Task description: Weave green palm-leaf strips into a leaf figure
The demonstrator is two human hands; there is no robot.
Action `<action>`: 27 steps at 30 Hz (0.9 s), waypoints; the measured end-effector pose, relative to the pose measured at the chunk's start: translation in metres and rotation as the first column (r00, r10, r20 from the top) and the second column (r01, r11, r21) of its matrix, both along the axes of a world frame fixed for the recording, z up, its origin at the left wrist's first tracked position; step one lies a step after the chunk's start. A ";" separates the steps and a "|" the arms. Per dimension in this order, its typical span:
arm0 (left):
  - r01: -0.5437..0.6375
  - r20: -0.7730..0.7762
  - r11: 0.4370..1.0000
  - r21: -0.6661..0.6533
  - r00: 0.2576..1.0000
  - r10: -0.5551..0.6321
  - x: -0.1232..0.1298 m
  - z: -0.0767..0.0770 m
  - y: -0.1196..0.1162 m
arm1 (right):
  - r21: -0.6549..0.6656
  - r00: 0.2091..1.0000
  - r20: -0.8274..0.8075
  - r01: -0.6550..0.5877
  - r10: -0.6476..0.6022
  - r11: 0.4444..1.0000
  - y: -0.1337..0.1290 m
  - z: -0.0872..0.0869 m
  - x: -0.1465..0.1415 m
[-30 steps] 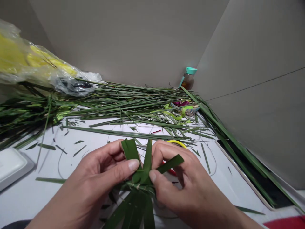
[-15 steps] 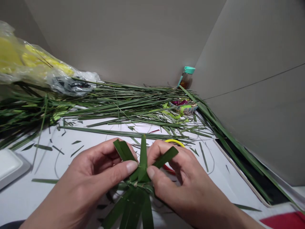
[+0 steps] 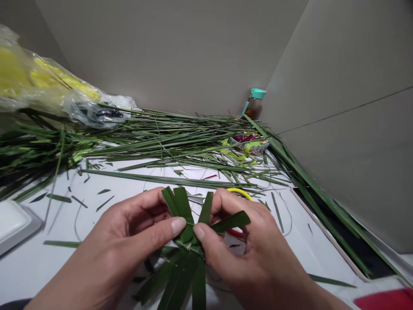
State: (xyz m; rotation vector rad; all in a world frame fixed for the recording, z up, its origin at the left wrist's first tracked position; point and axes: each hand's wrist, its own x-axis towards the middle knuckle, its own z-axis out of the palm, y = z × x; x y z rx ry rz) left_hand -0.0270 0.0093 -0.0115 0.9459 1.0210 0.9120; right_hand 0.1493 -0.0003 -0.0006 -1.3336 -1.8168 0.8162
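A bundle of green leaf strips point(image 3: 179, 275), bound around its middle with thin cord or fibre, is held between both hands near the front of the table. My left hand point(image 3: 129, 239) pinches it from the left, thumb on top at the binding. From the right, my right hand point(image 3: 238, 237) pinches it too, its thumb pressing just above the tie. Short cut ends fan out above the thumbs, and longer strips spread below. The fingers behind the strips are partly hidden. Scissors with a yellow and red handle point(image 3: 240, 192) lie behind my right hand, mostly covered by it.
Long green blades point(image 3: 167, 142) are heaped along the back wall. A bottle with a teal lid point(image 3: 257, 94) stands behind them, near a small patterned container point(image 3: 251, 144). A dark tablet-like panel point(image 3: 335, 237) lies right, a white case point(image 3: 16, 224) left. Leaf scraps litter the white table.
The upper strips have shifted: one wide strip now leans left beside the left thumb, and others fan right. My right thumb has moved left, closer to my left thumb.
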 end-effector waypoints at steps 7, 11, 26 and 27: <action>-0.064 -0.065 0.997 -0.041 0.996 0.061 -0.008 -0.011 0.000 | 0.135 0.998 -0.009 0.069 -0.068 0.988 0.001 -0.001 -0.003; -0.151 -0.067 0.987 -0.054 0.987 0.147 -0.011 -0.016 0.002 | 0.189 0.995 -0.003 0.100 -0.102 0.977 0.002 -0.002 -0.004; -0.124 -0.068 0.992 -0.039 0.990 0.121 -0.012 -0.021 -0.003 | 0.292 0.990 0.007 0.136 -0.144 0.947 -0.001 -0.008 -0.006; -0.111 -0.075 0.993 -0.036 0.991 0.108 -0.013 -0.021 -0.003 | 0.300 0.991 0.008 0.127 -0.135 0.945 0.000 -0.007 -0.005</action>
